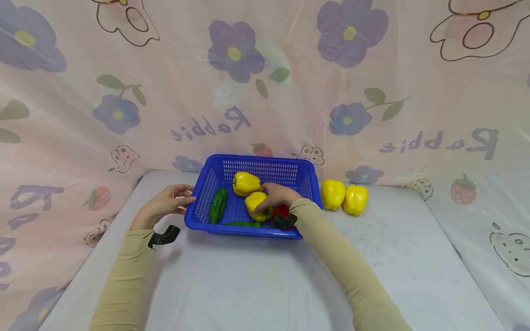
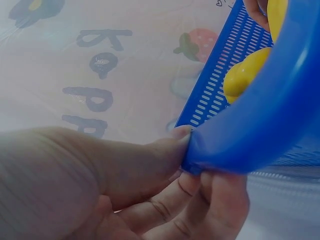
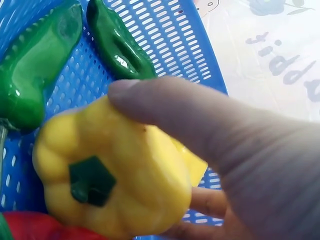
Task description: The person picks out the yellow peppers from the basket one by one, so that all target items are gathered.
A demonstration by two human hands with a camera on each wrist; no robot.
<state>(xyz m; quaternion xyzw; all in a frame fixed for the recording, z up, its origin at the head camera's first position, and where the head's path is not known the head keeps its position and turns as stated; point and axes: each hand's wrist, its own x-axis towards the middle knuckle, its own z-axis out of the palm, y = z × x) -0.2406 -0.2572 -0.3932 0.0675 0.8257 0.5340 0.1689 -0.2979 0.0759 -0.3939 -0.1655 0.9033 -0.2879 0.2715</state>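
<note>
A blue plastic basket (image 1: pixel 244 229) with slotted walls stands on the table. My left hand (image 1: pixel 167 202) pinches its left rim, thumb above and fingers below in the left wrist view. Inside the basket, my right hand (image 1: pixel 279 195) grips a yellow bell pepper (image 3: pixel 115 165), thumb on one side and fingers on the other, its green stem end facing the camera. Another yellow bell pepper (image 1: pixel 246 183) lies behind it. One long green pepper (image 1: pixel 218 205) lies along the left wall, another green pepper (image 1: pixel 244 224) by the near wall. A red pepper (image 1: pixel 282 211) is partly hidden under the right wrist.
Two more yellow bell peppers (image 1: pixel 332 194) sit side by side on the table, right of the basket. A white cover (image 1: pixel 248 285) lies over the table. Behind it hangs a pink cloth (image 1: pixel 290 92) printed with flowers and rabbits.
</note>
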